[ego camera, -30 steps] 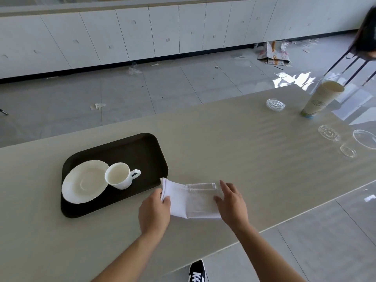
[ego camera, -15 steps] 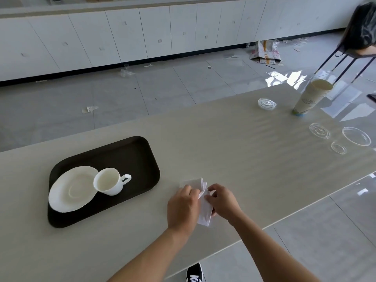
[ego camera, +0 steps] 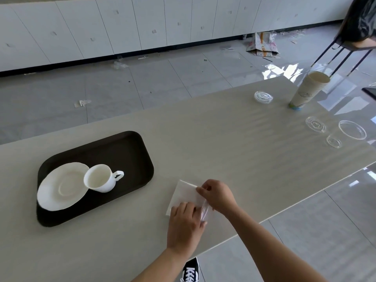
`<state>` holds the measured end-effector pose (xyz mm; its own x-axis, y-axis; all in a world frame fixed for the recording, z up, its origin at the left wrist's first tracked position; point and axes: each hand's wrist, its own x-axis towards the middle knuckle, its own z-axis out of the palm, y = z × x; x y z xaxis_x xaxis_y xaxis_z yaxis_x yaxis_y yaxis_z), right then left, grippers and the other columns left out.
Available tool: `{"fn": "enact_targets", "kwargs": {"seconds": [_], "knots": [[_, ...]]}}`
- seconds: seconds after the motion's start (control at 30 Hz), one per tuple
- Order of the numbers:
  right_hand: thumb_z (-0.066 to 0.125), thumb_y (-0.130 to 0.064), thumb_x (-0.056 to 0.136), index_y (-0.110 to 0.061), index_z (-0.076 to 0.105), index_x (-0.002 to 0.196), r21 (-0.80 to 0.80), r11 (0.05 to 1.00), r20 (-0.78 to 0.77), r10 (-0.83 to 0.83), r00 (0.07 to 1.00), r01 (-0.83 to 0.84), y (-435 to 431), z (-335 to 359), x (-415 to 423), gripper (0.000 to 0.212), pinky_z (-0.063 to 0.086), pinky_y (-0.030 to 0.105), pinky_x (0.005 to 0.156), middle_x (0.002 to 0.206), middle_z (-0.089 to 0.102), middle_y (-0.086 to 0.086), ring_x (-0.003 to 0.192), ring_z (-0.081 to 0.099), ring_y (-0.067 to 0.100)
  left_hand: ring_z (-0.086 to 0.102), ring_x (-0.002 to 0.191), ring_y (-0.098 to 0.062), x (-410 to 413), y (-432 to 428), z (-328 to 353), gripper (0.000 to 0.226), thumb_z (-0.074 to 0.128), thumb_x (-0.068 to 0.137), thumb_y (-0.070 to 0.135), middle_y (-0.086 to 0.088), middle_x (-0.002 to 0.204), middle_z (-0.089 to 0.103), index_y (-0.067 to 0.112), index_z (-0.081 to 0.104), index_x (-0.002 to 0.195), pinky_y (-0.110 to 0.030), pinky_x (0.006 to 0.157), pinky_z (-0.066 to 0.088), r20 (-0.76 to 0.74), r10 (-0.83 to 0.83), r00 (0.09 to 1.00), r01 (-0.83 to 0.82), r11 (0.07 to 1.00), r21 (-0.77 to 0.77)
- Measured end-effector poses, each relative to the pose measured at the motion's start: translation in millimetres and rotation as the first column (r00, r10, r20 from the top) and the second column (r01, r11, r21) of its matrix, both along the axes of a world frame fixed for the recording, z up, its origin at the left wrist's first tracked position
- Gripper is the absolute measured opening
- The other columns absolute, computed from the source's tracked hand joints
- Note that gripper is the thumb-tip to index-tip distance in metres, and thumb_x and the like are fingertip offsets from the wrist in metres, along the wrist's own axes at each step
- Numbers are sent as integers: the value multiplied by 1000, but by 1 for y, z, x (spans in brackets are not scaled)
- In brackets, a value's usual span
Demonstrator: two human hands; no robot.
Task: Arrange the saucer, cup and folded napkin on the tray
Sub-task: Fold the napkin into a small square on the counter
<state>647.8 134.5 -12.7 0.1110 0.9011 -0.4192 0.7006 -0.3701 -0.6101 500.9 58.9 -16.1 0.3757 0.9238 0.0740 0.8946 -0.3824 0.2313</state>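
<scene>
A dark rectangular tray (ego camera: 130,151) lies on the table at the left. On it rests a white saucer (ego camera: 61,188), and beside that a white cup (ego camera: 99,179) stands upright, its handle pointing right. To the right of the tray, on the bare tabletop, lies a folded white napkin (ego camera: 183,194). My left hand (ego camera: 186,222) presses on the napkin's near edge. My right hand (ego camera: 218,195) pinches the napkin's right edge with thumb and fingers.
A stack of paper cups (ego camera: 307,90) stands at the far right of the table (ego camera: 234,143), with several clear plastic lids (ego camera: 352,129) around it. The table's near edge runs just behind my wrists. A chair (ego camera: 356,37) stands beyond the far right corner.
The napkin was spread wide between my hands a second ago. Both hands brought it together into a smaller fold, and now they hold it flat on the table.
</scene>
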Motion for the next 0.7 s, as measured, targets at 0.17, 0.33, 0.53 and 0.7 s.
{"fn": "enact_targets", "kwargs": {"seconds": [0.17, 0.33, 0.53, 0.7], "knots": [[69, -40, 86, -14, 68, 75, 35, 998, 141, 47, 989, -52, -5, 0, 3, 28, 51, 35, 63, 76, 65, -2, 73, 62, 21, 56, 73, -25, -21, 3, -10, 20, 69, 69, 3, 1, 77, 61, 20, 68, 80, -36, 69, 47, 24, -46, 999, 42, 988, 145], [67, -46, 85, -27, 53, 67, 50, 996, 198, 60, 978, -71, -25, -6, -7, 30, 50, 34, 65, 80, 59, -6, 75, 60, 21, 63, 87, -25, -60, 9, -13, 30, 65, 74, 3, 0, 90, 67, 18, 73, 98, -32, 83, 52, 69, -169, 983, 155, 972, 177], [60, -45, 91, -25, 48, 136, 303, 941, 272, 65, 960, -150, -36, -11, -15, 50, 51, 36, 91, 137, 51, -7, 124, 47, 21, 60, 112, -33, -61, 17, -5, 25, 59, 84, 23, -11, 113, 65, 11, 69, 103, -41, 96, 48, 135, -62, 989, 48, 993, 104], [24, -51, 102, -33, -3, 157, 274, 815, 466, 352, 812, -511, -30, -25, -20, 64, -1, 39, 124, 166, -6, -17, 152, -17, 16, 21, 149, -36, -50, 35, -8, 64, 27, 99, 45, -16, 161, 24, 7, 30, 152, -52, 119, 27, -109, 46, 993, -54, 995, -81]]}}
